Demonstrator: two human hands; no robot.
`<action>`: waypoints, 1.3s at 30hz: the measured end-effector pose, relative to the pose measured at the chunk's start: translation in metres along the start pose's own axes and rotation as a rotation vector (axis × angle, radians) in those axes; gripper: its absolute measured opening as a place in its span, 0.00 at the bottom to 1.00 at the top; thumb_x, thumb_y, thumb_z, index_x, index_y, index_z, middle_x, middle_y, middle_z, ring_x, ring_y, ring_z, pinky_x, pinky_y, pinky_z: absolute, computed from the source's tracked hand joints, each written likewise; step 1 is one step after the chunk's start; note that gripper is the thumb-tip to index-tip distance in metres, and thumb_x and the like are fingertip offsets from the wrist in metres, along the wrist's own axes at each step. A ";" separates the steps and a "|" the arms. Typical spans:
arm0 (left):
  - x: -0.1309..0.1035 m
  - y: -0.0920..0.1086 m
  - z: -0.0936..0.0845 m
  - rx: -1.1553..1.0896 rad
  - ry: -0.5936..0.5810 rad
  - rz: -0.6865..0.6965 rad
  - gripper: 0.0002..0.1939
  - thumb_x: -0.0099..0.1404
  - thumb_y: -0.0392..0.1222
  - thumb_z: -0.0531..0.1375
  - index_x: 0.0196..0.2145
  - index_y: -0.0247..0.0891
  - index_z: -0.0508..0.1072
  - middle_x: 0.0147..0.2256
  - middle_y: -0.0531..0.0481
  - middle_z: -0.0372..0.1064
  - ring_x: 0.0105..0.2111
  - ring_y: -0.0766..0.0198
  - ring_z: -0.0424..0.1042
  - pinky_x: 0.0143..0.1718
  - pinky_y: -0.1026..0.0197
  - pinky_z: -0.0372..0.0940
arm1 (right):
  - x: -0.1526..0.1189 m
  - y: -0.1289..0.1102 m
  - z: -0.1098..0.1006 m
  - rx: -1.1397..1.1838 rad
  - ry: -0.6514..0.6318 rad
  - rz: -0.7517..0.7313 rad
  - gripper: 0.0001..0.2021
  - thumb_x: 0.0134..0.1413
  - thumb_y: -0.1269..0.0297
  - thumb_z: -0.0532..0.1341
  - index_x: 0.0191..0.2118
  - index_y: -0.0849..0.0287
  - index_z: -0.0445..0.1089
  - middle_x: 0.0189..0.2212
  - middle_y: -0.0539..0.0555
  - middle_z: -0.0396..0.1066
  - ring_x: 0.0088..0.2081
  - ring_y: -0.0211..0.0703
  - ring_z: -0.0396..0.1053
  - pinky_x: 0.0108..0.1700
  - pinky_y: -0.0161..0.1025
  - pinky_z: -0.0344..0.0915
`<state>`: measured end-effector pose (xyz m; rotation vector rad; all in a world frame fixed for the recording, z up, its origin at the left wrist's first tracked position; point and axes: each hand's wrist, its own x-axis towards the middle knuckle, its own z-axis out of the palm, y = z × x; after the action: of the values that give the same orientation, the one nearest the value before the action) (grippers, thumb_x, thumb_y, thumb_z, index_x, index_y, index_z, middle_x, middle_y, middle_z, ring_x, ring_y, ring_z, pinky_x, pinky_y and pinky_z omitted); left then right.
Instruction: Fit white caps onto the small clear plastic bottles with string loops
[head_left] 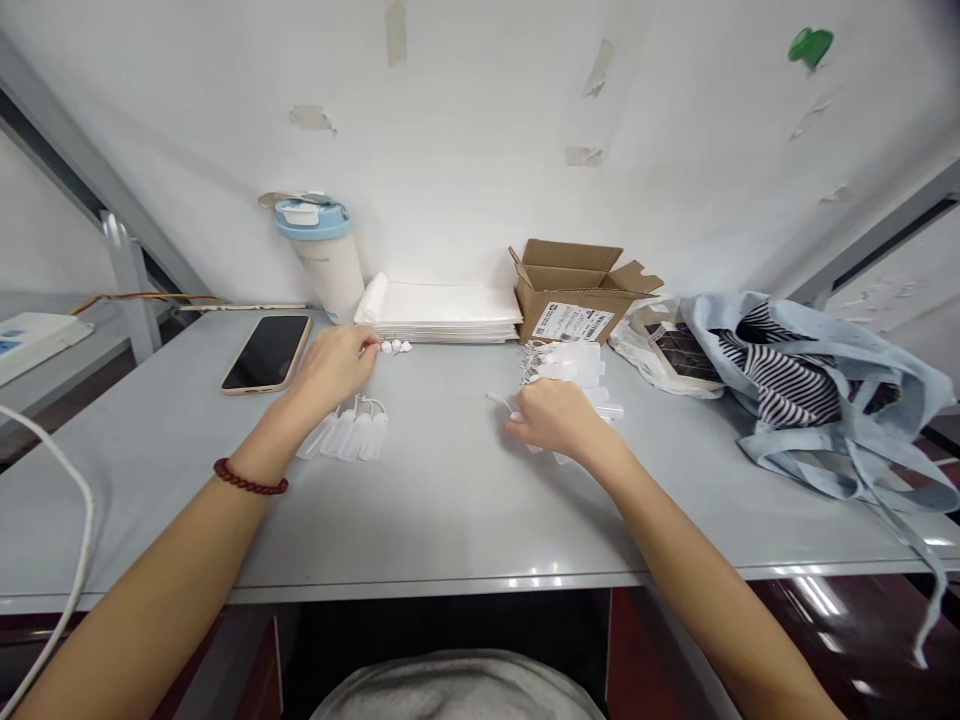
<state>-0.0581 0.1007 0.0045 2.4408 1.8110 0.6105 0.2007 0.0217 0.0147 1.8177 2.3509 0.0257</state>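
My left hand (336,368) reaches over the left half of the table, fingers pinched together beside a few small white pieces (396,346). What those fingertips hold, if anything, is hidden. Below that wrist lies a row of several translucent plastic tags with loops (351,434). On the right, my right hand (556,414) is closed on a translucent tag, whose thin white loop (501,403) sticks out to the left of the fingers. A pile of similar tags (571,362) lies behind and partly under this hand.
A phone (267,354), a blue-lidded cup (327,262) and a stack of white padded envelopes (446,312) line the back. An open cardboard box (571,300) stands behind the tag pile. A light blue cloth bag (870,400) and a plastic bag (646,350) occupy the right.
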 end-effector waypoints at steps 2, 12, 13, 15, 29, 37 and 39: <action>0.005 -0.014 0.000 0.109 -0.001 -0.021 0.15 0.61 0.37 0.50 0.38 0.36 0.76 0.40 0.41 0.75 0.42 0.50 0.72 0.45 0.54 0.63 | -0.001 0.001 -0.001 -0.038 -0.005 0.021 0.12 0.49 0.63 0.56 0.29 0.65 0.75 0.27 0.63 0.73 0.31 0.49 0.71 0.26 0.36 0.50; 0.017 -0.045 0.021 0.077 -0.069 0.033 0.20 0.59 0.33 0.49 0.45 0.33 0.75 0.48 0.39 0.71 0.51 0.50 0.68 0.54 0.53 0.59 | -0.003 0.001 -0.003 -0.104 -0.047 0.043 0.10 0.47 0.74 0.56 0.32 0.65 0.75 0.30 0.64 0.74 0.32 0.49 0.73 0.26 0.35 0.51; 0.017 -0.046 0.022 0.074 -0.075 0.038 0.20 0.59 0.33 0.50 0.45 0.33 0.75 0.48 0.39 0.72 0.50 0.50 0.68 0.53 0.52 0.59 | -0.003 0.001 -0.003 -0.100 -0.055 0.038 0.10 0.47 0.75 0.56 0.31 0.65 0.75 0.30 0.63 0.73 0.32 0.49 0.73 0.26 0.35 0.51; 0.018 -0.047 0.022 0.066 -0.087 0.044 0.19 0.57 0.35 0.51 0.42 0.34 0.77 0.44 0.39 0.74 0.47 0.48 0.70 0.51 0.50 0.61 | -0.003 0.000 -0.003 -0.095 -0.066 0.033 0.10 0.47 0.75 0.56 0.31 0.65 0.74 0.29 0.63 0.73 0.32 0.48 0.72 0.26 0.35 0.51; 0.019 -0.046 0.025 -0.024 -0.078 0.081 0.14 0.54 0.36 0.53 0.35 0.36 0.75 0.33 0.42 0.75 0.36 0.51 0.73 0.39 0.56 0.63 | -0.008 -0.005 -0.005 -0.013 -0.038 -0.001 0.09 0.51 0.70 0.55 0.24 0.62 0.70 0.23 0.57 0.71 0.26 0.42 0.67 0.24 0.37 0.43; 0.017 -0.037 0.018 -0.134 -0.056 0.053 0.17 0.51 0.35 0.55 0.39 0.34 0.75 0.33 0.44 0.75 0.33 0.55 0.73 0.38 0.58 0.65 | -0.002 -0.030 0.007 0.288 0.219 -0.113 0.13 0.60 0.62 0.52 0.27 0.61 0.67 0.25 0.53 0.71 0.26 0.37 0.65 0.26 0.34 0.47; 0.015 -0.031 0.013 -0.167 -0.048 0.038 0.16 0.52 0.37 0.55 0.38 0.35 0.75 0.34 0.45 0.76 0.34 0.56 0.73 0.39 0.58 0.66 | 0.000 -0.044 0.004 0.367 0.216 -0.172 0.14 0.60 0.61 0.53 0.27 0.61 0.68 0.25 0.53 0.72 0.26 0.36 0.65 0.27 0.34 0.48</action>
<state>-0.0781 0.1264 -0.0112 2.3644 1.6286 0.6707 0.1590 0.0102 0.0054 1.8314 2.8124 -0.2611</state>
